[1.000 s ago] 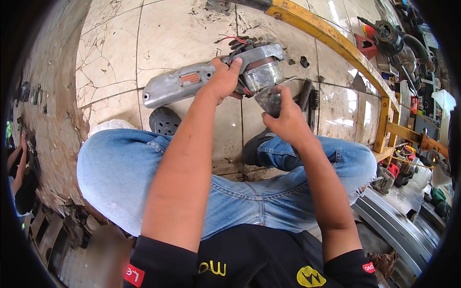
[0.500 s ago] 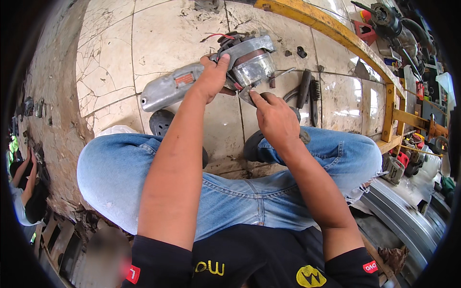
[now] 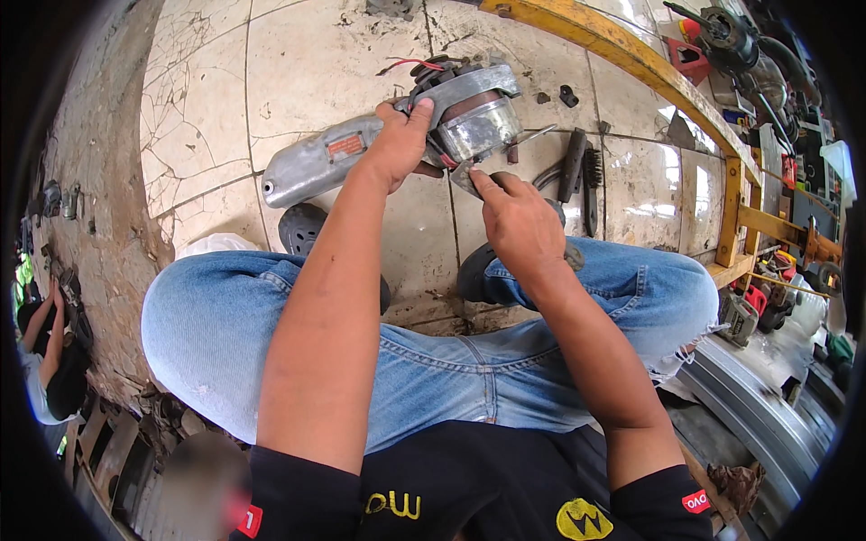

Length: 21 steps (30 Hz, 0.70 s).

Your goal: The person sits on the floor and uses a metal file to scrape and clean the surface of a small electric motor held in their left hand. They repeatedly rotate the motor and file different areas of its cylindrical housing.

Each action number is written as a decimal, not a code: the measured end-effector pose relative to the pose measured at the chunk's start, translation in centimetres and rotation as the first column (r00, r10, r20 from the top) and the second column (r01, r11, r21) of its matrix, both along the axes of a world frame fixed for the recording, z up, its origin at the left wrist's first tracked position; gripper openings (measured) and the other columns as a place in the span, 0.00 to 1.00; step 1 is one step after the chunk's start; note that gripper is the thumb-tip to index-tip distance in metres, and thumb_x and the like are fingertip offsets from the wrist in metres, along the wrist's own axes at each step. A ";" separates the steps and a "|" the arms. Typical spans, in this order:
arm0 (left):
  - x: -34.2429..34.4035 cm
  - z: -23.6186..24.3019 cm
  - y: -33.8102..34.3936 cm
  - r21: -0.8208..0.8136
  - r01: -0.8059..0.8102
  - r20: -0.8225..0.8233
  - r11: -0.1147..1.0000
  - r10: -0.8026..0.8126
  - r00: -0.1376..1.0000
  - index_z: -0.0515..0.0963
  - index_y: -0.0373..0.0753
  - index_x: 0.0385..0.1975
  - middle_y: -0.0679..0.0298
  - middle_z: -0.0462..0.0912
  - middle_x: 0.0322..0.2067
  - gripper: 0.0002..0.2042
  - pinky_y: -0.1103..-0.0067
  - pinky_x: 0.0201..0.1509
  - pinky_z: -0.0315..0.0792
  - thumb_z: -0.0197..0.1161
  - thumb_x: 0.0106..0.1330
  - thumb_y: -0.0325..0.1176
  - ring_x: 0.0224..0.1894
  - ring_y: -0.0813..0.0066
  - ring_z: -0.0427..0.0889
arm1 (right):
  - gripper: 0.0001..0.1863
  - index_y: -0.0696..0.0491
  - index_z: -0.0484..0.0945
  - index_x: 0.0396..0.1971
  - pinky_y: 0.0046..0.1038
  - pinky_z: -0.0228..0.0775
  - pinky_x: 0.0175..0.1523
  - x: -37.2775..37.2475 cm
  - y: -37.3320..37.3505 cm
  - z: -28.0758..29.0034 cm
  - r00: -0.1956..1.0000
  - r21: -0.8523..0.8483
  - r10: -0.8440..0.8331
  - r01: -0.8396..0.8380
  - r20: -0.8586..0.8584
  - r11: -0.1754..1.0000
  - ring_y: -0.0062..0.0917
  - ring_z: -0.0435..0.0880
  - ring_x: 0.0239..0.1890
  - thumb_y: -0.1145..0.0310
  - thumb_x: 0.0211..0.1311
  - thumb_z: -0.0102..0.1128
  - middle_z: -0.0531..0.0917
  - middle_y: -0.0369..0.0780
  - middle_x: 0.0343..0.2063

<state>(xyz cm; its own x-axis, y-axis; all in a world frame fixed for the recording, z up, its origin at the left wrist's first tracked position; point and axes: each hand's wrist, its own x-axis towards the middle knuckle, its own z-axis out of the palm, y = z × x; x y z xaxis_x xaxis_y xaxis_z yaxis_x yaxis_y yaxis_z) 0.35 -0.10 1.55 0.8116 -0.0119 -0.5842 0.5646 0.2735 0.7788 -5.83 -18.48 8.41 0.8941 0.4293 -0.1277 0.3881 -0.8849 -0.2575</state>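
Note:
A grey metal power tool (image 3: 316, 167), with a long rounded body and a reddish label, lies on the tiles in front of me. Its far right end is a round metal motor part (image 3: 478, 126) in a grey collar, where a red wire sticks out. My left hand (image 3: 401, 144) is wrapped round the tool where body and collar meet. Pinched in my right hand (image 3: 523, 221) is a small flat grey metal blade (image 3: 464, 178), its tip against the lower edge of the round part. My right fingers partly cover the blade.
Right of the tool lie a thin metal rod (image 3: 538, 134), a black-handled tool (image 3: 572, 167) and a dark brush (image 3: 592, 189). A yellow metal frame (image 3: 622, 59) crosses the upper right, with machine parts beyond. Another person's hands (image 3: 56, 302) work at far left.

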 end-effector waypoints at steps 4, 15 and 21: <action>-0.1 0.3 0.0 -0.005 -0.004 -0.010 1.000 0.004 1.000 0.34 0.30 0.62 0.40 0.66 0.54 0.37 0.64 0.32 0.85 0.48 0.73 0.50 0.44 0.54 0.82 | 0.20 0.44 0.77 0.53 0.36 0.76 0.41 0.0 0.0 -0.1 1.000 0.013 0.005 -0.005 0.013 1.000 0.33 0.80 0.40 0.69 0.58 0.56 0.78 0.38 0.35; -0.1 0.3 0.0 -0.005 -0.002 -0.014 1.000 0.002 1.000 0.33 0.31 0.63 0.40 0.68 0.52 0.37 0.65 0.31 0.85 0.48 0.73 0.50 0.42 0.56 0.82 | 0.19 0.45 0.78 0.52 0.37 0.76 0.40 0.6 0.2 0.3 0.999 0.032 0.000 0.002 -0.036 0.999 0.35 0.81 0.38 0.70 0.59 0.55 0.79 0.38 0.33; -0.1 0.6 -0.4 0.029 -0.006 -0.006 1.000 0.006 1.000 0.39 0.28 0.60 0.40 0.67 0.53 0.38 0.59 0.35 0.85 0.50 0.71 0.53 0.44 0.53 0.83 | 0.18 0.47 0.79 0.51 0.38 0.75 0.39 1.9 1.1 0.5 0.998 0.042 -0.004 0.006 -0.061 0.999 0.36 0.81 0.37 0.70 0.59 0.54 0.79 0.40 0.33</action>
<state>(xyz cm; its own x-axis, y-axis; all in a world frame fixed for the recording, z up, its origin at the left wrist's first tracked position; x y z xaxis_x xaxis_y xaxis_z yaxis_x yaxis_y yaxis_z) 0.21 -0.46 2.13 0.8079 0.0100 -0.5893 0.5678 0.2545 0.7828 -3.89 -17.42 8.95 0.8873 0.4311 -0.1637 0.3665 -0.8747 -0.3171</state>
